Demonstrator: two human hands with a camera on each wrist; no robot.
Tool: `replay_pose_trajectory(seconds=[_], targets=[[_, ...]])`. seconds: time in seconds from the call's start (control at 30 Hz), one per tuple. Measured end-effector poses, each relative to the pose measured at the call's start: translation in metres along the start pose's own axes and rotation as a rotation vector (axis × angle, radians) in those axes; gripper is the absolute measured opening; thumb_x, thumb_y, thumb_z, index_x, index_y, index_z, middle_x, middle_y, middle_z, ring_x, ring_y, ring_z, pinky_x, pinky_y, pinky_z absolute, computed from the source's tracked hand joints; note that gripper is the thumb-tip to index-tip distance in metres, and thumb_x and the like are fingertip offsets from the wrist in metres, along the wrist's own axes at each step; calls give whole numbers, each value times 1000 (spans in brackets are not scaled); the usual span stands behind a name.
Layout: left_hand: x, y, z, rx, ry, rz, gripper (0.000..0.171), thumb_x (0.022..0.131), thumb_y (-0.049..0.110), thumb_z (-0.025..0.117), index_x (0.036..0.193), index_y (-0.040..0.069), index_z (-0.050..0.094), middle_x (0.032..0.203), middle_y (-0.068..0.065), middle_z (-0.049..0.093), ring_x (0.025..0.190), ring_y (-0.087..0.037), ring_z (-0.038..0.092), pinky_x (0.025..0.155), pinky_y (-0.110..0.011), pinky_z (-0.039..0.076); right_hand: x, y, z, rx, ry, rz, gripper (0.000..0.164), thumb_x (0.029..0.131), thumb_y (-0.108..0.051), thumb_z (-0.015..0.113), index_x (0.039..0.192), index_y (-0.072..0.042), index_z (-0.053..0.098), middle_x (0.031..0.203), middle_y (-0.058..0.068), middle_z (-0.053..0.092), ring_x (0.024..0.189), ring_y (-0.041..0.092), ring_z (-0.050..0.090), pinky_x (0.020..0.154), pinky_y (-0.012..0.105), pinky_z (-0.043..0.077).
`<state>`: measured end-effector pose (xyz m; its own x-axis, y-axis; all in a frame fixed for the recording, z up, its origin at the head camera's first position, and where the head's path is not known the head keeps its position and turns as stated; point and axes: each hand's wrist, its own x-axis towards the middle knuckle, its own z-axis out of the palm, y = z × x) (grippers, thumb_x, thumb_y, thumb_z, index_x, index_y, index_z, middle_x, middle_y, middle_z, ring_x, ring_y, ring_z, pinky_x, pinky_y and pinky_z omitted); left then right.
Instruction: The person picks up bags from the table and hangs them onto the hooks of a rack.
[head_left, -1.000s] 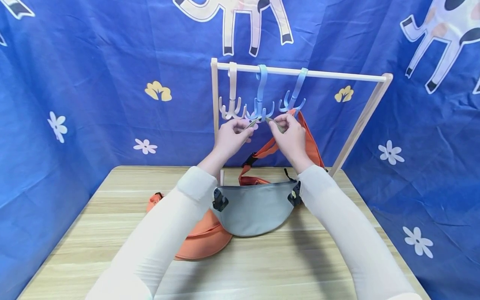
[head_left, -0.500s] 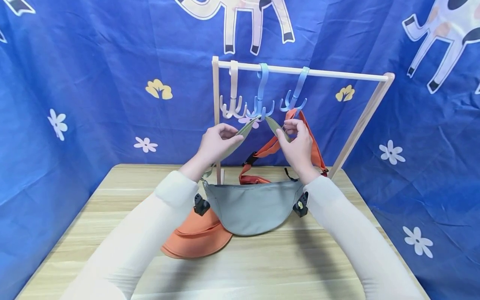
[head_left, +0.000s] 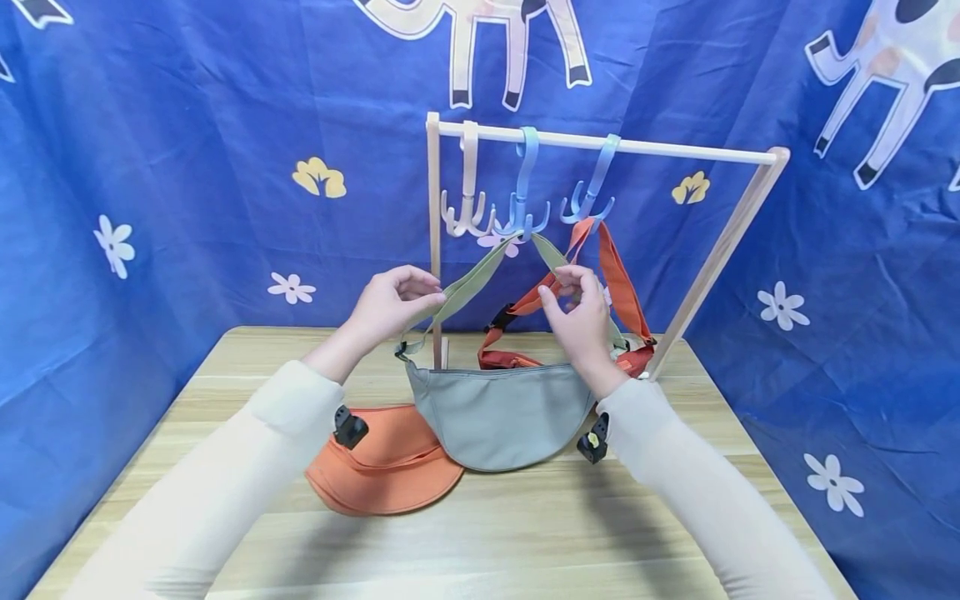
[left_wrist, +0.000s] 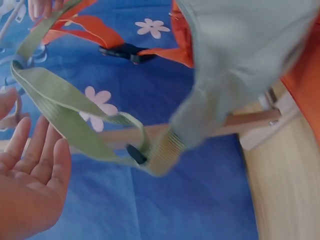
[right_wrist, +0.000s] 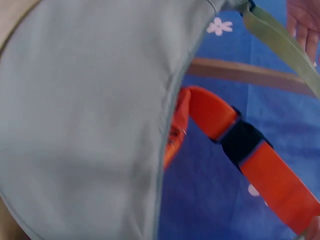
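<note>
Over the bench (head_left: 525, 533), a grey waist bag (head_left: 502, 417) trusts one hook

By its olive strap (head_left: 474, 285) it hangs from the middle blue hook (head_left: 522, 200), towards the bench's back edge; whether its bottom touches down I can't tell. Beside the strap, the left hand (head_left: 393, 304) has its grip loosely spread, holding nothing. The right hand (head_left: 585, 321) looks slack too, thumb apart from fingers, apparently empty.

My worry is a fingertip snagging the strap if either hand draws away: that could drag it off its prong or slide the hook along the rail (head_left: 675, 149). The rack's left post (head_left: 434, 208) stands behind the left fingertips. Behind the right hand, a red-orange waist bag (head_left: 506, 360) on the right blue hook (head_left: 595, 179) could tangle straps. Nearer the bench's left edge, an orange half-moon bag (head_left: 386, 442) lies partly hidden by the grey one.
</note>
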<state>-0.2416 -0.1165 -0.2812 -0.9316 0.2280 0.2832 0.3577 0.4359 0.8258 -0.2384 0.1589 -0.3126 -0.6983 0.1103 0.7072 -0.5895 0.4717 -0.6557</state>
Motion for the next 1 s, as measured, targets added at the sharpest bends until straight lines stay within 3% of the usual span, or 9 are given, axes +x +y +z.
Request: replay_pose_trajectory(seconds=[0.27, 0.43, 0.6, 0.83, 1.0], targets=[[-23, -26, -10, 44, -23, 9, 31, 88, 25, 70, 108, 1, 64, 103, -12, 68, 90, -21, 64, 77, -31, 49, -25, 1, 17, 58, -85, 56, 34, 89, -23, 68, 115, -6, 57, 105, 7, 59, 91, 17, 57, 73, 39, 47], [-40, -43, -16, 22, -20, 13, 29, 87, 16, 71, 106, -4, 64, 99, -16, 68, 84, -14, 64, 71, -21, 49, -42, 0, 29, 106, -145, 97, 35, 89, -22, 69, 116, -5, 56, 107, 7, 58, 92, 22, 57, 74, 41, 48], [-53, -57, -20, 1, -37, 4, 26, 87, 13, 70, 105, -5, 63, 98, -17, 68, 84, -11, 64, 73, -20, 49, -59, 0, 41, 136, -180, 130, 34, 87, -18, 70, 116, -5, 57, 108, 12, 59, 92, 24, 57, 74, 44, 48], [-69, -75, -22, -18, -87, -25, 29, 87, 10, 70, 107, -9, 61, 98, -17, 68, 84, -13, 65, 73, -22, 51, -79, -2, 56, 181, -224, 147, 33, 85, -14, 73, 113, -3, 58, 102, 15, 61, 84, 25, 61, 71, 41, 50], [-78, -92, -21, -68, -173, -42, 29, 86, 8, 70, 107, -9, 60, 99, -18, 67, 85, -15, 65, 74, -24, 51, -94, -4, 67, 189, -283, 180, 31, 86, -15, 73, 112, -5, 59, 102, 11, 62, 87, 23, 61, 74, 36, 50]])
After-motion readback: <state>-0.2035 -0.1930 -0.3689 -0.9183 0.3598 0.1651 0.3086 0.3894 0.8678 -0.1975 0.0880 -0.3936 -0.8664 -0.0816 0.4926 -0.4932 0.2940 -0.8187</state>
